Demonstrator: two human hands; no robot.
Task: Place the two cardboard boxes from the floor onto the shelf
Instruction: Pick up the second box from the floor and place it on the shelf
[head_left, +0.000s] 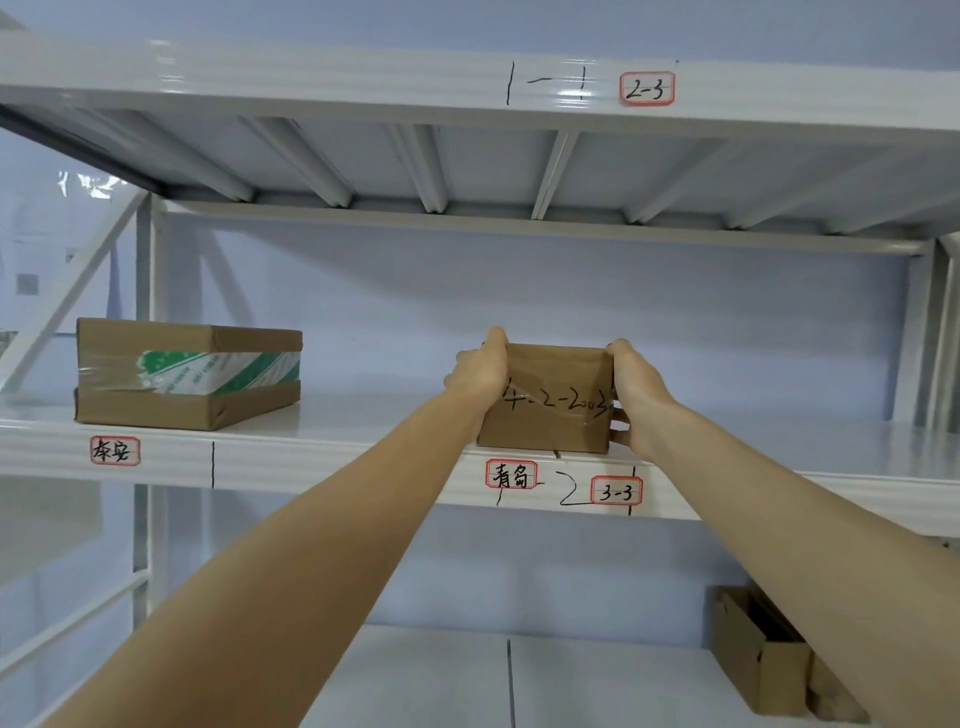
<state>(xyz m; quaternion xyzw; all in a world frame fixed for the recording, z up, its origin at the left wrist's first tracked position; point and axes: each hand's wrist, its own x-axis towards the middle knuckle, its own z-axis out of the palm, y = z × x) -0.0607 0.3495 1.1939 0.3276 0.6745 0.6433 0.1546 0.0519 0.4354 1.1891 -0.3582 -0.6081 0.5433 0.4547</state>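
Resting on the middle shelf (363, 431) near its front edge, the small cardboard box (550, 410) is clasped on both sides: left grip (480, 371) and right grip (636, 395) closed against it. Larger taped box (187, 374) sits well apart, leftward.

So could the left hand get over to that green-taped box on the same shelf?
Probably yes: the shelf between the left hand and the green-taped box looks bare, but it must first release the small box.
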